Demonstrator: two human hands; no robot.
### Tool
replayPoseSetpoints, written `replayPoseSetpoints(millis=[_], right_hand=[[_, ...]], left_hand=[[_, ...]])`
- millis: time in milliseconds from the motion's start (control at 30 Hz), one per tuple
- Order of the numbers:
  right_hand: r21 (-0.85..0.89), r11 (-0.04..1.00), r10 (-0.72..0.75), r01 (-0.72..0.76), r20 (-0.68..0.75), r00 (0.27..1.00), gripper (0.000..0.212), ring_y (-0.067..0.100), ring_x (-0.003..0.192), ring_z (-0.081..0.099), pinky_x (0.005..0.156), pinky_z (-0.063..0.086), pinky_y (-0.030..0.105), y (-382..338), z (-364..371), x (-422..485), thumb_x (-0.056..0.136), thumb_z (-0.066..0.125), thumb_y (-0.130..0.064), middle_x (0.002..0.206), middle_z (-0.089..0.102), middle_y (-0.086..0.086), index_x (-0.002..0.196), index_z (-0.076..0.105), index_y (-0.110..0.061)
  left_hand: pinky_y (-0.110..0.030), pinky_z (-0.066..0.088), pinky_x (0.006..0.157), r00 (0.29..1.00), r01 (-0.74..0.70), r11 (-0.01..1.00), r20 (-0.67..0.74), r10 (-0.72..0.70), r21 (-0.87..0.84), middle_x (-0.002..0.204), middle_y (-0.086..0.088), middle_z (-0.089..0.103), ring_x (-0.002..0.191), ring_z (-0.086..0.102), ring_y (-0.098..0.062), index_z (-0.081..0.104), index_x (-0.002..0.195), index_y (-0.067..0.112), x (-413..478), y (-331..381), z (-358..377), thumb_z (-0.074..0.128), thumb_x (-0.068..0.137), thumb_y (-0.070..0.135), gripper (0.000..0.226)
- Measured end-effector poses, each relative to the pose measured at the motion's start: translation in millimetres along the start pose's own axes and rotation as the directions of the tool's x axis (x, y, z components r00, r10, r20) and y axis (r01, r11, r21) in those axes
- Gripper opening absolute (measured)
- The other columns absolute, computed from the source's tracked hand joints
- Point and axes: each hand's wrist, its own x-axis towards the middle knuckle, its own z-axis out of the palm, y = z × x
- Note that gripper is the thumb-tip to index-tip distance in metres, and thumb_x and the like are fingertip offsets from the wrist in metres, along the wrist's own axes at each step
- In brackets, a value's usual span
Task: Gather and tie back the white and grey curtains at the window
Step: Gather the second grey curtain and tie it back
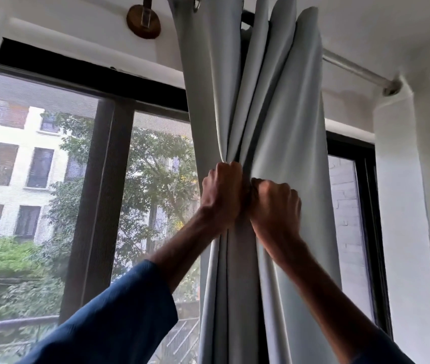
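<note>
Bunching smooth, pleated grey curtain [287, 127].

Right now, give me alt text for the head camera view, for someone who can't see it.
A person's left hand and right hand, side by side, grip a gathered pale grey curtain. It hangs in folds from a metal rod before a dark-framed window showing trees and a pale building.

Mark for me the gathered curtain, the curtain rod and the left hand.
curtain [290, 122], head view, on the broad fold at its right side.
curtain rod [352, 67], head view, on the bare stretch right of the curtain.
left hand [223, 190], head view, on the back of the hand gripping the folds.
</note>
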Motion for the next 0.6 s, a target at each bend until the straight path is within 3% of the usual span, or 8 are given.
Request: replayPoseSetpoints(millis=[133, 200, 267, 367, 433, 533, 600], right_hand=[[-0.006, 1.000, -0.007, 0.007, 0.032, 0.999, 0.009, 0.039, 0.067, 0.063, 0.058, 0.035, 0.034, -5.8, 7.1, -6.2, 0.085, 0.055, -0.017, 0.067, 0.066, 0.009, 0.079, 0.062, -0.017], [0.020, 1.000, -0.003, 0.003, 0.012, 1.000, 0.009, 0.039, 0.065, 0.063, 0.057, 0.042, 0.036, -10.7, 8.7, -10.7, 0.085, 0.056, -0.015, 0.065, 0.066, 0.011, 0.081, 0.064, -0.017], [0.066, 0.998, -0.008, 0.011, -0.036, 0.999, 0.008, 0.041, 0.063, 0.063, 0.056, 0.044, 0.037, -15.2, 5.8, -13.4, 0.085, 0.056, -0.015, 0.064, 0.066, 0.012, 0.081, 0.064, -0.016], [0.146, 0.988, -0.040, 0.050, -0.067, 0.997, 0.009, 0.039, 0.064, 0.063, 0.056, 0.039, 0.034, -19.3, 1.7, -17.4, 0.083, 0.056, -0.013, 0.064, 0.067, 0.010, 0.084, 0.064, -0.017], [0.209, 0.976, -0.054, 0.069, -0.078, 0.996, 0.013, 0.034, 0.064, 0.064, 0.057, 0.038, 0.033, -20.8, -0.5, -21.9, 0.084, 0.056, -0.016, 0.066, 0.069, 0.007, 0.091, 0.066, -0.019], [0.269, 0.957, -0.099, 0.110, -0.054, 0.994, 0.024, 0.024, 0.061, 0.065, 0.055, 0.033, 0.029, -21.2, -1.5, -32.1, 0.089, 0.056, -0.018, 0.068, 0.070, 0.004, 0.107, 0.069, -0.027], [0.296, 0.949, -0.109, 0.109, -0.016, 0.994, 0.032, 0.020, 0.063, 0.064, 0.058, 0.029, 0.028, -20.6, -3.6, -35.7, 0.086, 0.056, -0.013, 0.071, 0.070, 0.002, 0.110, 0.068, -0.030]], left_hand=[[-0.034, 0.018, 0.049, 0.994, 0.007, 0.995, 0.106, 0.003, -0.096, 0.056, -0.008, 0.028, 0.070, 0.054, -0.047, 0.023, 0.057, 0.018, 10.9, -7.2, 7.7, 0.057, 0.073, 0.002, 0.042], [-0.035, 0.023, 0.051, 0.993, 0.004, 0.991, 0.121, 0.013, -0.135, 0.053, -0.003, 0.022, 0.062, 0.031, -0.049, 0.021, 0.055, 0.017, 17.2, -9.7, 8.9, 0.055, 0.067, 0.001, 0.040], [-0.034, 0.023, 0.051, 0.994, 0.009, 0.985, 0.112, 0.011, -0.172, 0.052, 0.001, 0.020, 0.060, 0.013, -0.028, 0.021, 0.053, 0.016, 20.3, -10.8, 7.8, 0.055, 0.067, -0.003, 0.042], [-0.035, 0.020, 0.050, 0.987, 0.101, 0.973, 0.145, -0.071, -0.209, 0.051, -0.002, 0.027, 0.058, 0.019, -0.023, 0.030, 0.053, 0.009, 18.8, -10.0, 3.2, 0.053, 0.077, -0.004, 0.036], [-0.032, 0.024, 0.051, 0.971, 0.201, 0.944, 0.181, -0.156, -0.262, 0.055, -0.008, 0.041, 0.056, 0.035, -0.023, 0.046, 0.059, -0.004, 18.9, -7.9, -1.3, 0.050, 0.086, 0.003, 0.028], [-0.027, 0.035, 0.051, 0.931, 0.342, 0.874, 0.250, -0.266, -0.345, 0.057, -0.006, 0.052, 0.054, 0.048, -0.018, 0.057, 0.060, 0.001, 21.7, -5.5, -4.3, 0.055, 0.097, 0.036, 0.051], [-0.024, 0.037, 0.050, 0.926, 0.373, 0.855, 0.211, -0.314, -0.360, 0.055, -0.002, 0.050, 0.052, 0.048, -0.016, 0.057, 0.058, 0.007, 24.5, -7.6, -0.1, 0.071, 0.083, 0.047, 0.049]])
